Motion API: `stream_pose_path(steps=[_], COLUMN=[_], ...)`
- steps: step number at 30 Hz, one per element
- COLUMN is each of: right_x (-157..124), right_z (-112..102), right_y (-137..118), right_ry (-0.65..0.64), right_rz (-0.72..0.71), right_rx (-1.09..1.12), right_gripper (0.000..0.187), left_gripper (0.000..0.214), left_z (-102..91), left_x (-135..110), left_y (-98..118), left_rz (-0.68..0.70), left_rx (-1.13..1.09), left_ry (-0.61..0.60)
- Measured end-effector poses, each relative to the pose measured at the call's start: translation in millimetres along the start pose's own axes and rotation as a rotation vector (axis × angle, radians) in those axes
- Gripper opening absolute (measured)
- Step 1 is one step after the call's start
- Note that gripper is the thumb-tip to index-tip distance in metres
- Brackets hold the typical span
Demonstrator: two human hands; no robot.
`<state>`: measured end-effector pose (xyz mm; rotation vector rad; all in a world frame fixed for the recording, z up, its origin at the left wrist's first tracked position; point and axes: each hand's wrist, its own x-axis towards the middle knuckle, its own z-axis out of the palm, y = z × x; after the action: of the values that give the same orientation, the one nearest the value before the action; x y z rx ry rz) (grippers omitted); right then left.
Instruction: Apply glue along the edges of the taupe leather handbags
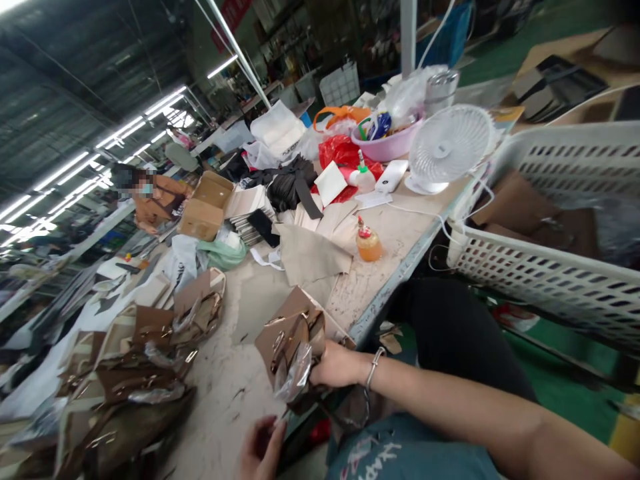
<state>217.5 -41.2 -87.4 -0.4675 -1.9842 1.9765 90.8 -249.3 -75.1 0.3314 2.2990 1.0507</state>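
Note:
My right hand grips a small brown leather bag piece with metal fittings and clear plastic wrap, held just above the table's near edge. A bracelet sits on that wrist. My left hand is low at the frame's bottom, palm up with fingers curled; whether it holds anything is unclear. A heap of similar brown bag pieces lies to the left on the worktable.
Beige fabric pieces, an orange glue bottle, a white desk fan, a pink basin and a cardboard box crowd the table. A white slotted crate stands right. Another person works at the far left.

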Motion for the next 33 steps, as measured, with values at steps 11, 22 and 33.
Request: stream_pose_path(steps=[11, 22, 33], right_x=[1.9, 3.9, -4.0], right_z=[-1.0, 26.4, 40.6], right_y=[-5.1, -2.2, 19.4], right_ry=[-0.002, 0.039, -0.021], right_rz=[0.036, -0.025, -0.020], right_rx=[0.135, -0.048, -0.170], right_gripper=[0.035, 0.040, 0.030], left_gripper=[0.068, 0.007, 0.033], left_z=[5.7, 14.1, 23.1], left_x=[19.0, 2.9, -17.1], left_y=[59.0, 42.0, 27.8], left_rz=[0.147, -0.710, -0.705], left_rx=[0.073, -0.434, -0.406], left_ry=[-0.220, -0.526, -0.420])
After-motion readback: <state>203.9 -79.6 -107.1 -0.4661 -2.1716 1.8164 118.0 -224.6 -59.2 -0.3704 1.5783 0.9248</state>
